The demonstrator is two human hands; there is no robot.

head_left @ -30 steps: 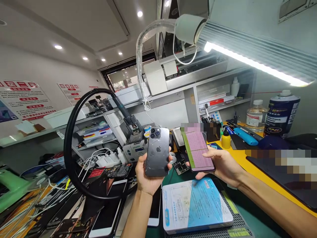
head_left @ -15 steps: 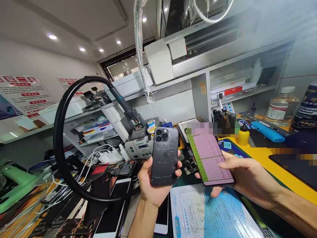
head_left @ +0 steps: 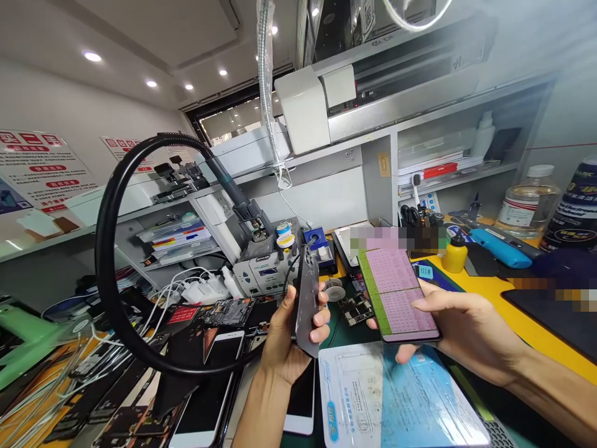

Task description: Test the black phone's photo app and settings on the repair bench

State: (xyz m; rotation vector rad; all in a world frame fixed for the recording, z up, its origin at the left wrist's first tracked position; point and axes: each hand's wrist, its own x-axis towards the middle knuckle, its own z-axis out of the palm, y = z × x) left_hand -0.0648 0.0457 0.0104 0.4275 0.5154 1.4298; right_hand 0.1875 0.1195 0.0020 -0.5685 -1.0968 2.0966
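Note:
My left hand [head_left: 289, 336] is wrapped round a dark grey smartphone [head_left: 308, 305], its back cracked and turned nearly edge-on to me. The camera bump is at its top end. In my right hand [head_left: 466, 330] is a second smartphone [head_left: 401, 295], its lit screen facing me with a pink and green table on it. My right thumb rests on that screen, and fingertips show beyond its left and lower edges. Under both hands lies a white and blue printed packet [head_left: 401, 398] on the green mat.
A black hose [head_left: 105, 267] loops on the left from a soldering station [head_left: 263, 274]. Phones and parts crowd the left bench, including a white-framed phone [head_left: 209, 386]. A yellow bottle [head_left: 456, 255], a clear bottle [head_left: 525, 202] and a blue tool [head_left: 501, 247] stand or lie at right.
My left hand has rotated the grey smartphone from its back facing me to almost edge-on. The right hand and its smartphone hold nearly the same place. The view has shifted slightly.

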